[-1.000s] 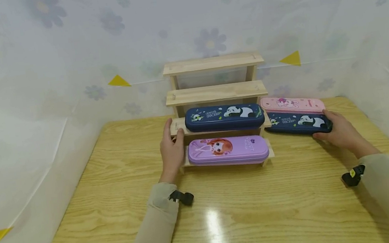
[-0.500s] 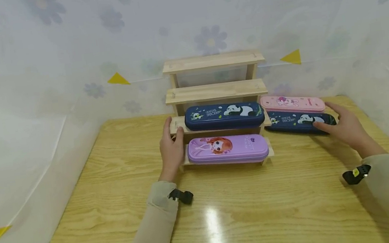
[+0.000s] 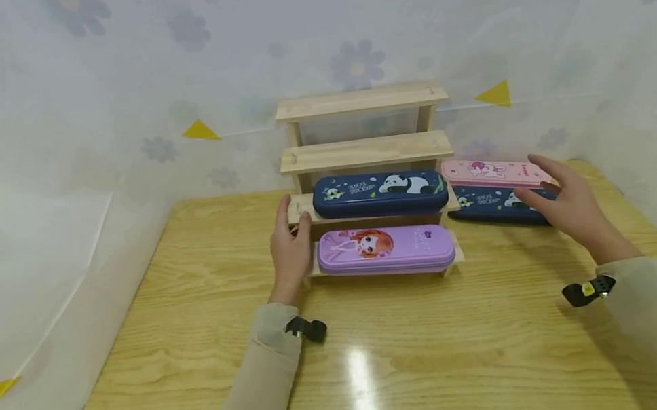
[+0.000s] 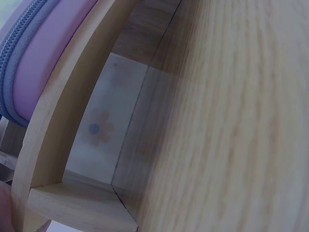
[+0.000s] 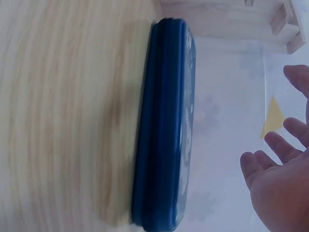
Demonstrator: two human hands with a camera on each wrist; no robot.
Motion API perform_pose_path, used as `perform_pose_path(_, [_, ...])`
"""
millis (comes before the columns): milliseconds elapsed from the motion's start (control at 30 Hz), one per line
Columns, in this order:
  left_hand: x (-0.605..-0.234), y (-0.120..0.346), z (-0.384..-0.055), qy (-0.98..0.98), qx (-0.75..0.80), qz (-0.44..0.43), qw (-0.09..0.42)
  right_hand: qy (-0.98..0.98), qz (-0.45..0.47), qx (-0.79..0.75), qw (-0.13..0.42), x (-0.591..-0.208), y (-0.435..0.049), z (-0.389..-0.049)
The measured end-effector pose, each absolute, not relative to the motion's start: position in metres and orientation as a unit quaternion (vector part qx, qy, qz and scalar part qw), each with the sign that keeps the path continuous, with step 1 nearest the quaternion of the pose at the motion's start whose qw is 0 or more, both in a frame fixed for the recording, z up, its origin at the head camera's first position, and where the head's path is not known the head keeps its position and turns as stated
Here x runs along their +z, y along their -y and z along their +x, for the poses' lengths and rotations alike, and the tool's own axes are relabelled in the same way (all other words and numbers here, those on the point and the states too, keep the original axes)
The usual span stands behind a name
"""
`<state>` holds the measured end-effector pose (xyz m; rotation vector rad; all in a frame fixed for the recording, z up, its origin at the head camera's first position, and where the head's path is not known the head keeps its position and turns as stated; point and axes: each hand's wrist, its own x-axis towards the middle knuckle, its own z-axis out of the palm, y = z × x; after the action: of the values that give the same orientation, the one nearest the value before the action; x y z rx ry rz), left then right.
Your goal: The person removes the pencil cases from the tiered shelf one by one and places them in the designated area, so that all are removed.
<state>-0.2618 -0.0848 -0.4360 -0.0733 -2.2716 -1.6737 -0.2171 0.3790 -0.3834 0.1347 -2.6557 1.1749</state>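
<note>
A stepped wooden rack [image 3: 365, 152] stands on the table, a navy panda pencil case [image 3: 379, 194] and a purple pencil case [image 3: 386, 250] with a girl print on its two lower shelves. My left hand [image 3: 292, 250] grips the rack's left side, thumb and forefinger at the end of the second shelf. To the rack's right lie a pink pencil case [image 3: 491, 173] and a second navy panda case [image 3: 488, 204], one against the other. Above their right ends my right hand [image 3: 575, 212] hovers with fingers spread, apart from that navy case [image 5: 161, 125] in the right wrist view.
The two upper rack shelves carry nothing. Pale flower-patterned sheeting [image 3: 214, 75] with yellow triangles encloses the wood-grain table [image 3: 445, 355] at the back and sides. A black strap [image 3: 588, 291] is round each wrist.
My right hand has let go of the right end of the second navy panda case and lifted up over the two cases. My left hand stays on the rack.
</note>
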Motion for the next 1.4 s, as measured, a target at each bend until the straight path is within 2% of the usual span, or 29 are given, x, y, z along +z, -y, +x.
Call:
perform_pose_path(667, [-0.437,0.086,-0.260,0.790,-0.593,-0.025,0.154,0.863,0.166,0.442,0.183,-0.359,-0.315,-0.224])
perform_pose_path(933, [-0.437,0.084,-0.259,0.790,-0.592,-0.019,0.156,0.854,0.194,0.449,0.176,-0.356,-0.293,-0.227])
perform_pose_path(1233, [-0.436,0.084,-0.260,0.790,-0.593,-0.024,0.155,0.842,0.221,0.464,0.166,-0.331,-0.255,-0.213])
perform_pose_path(1400, [-0.436,0.084,-0.260,0.791,-0.591,-0.026,0.157,0.849,0.222,0.448,0.171,-0.338,-0.250,-0.222])
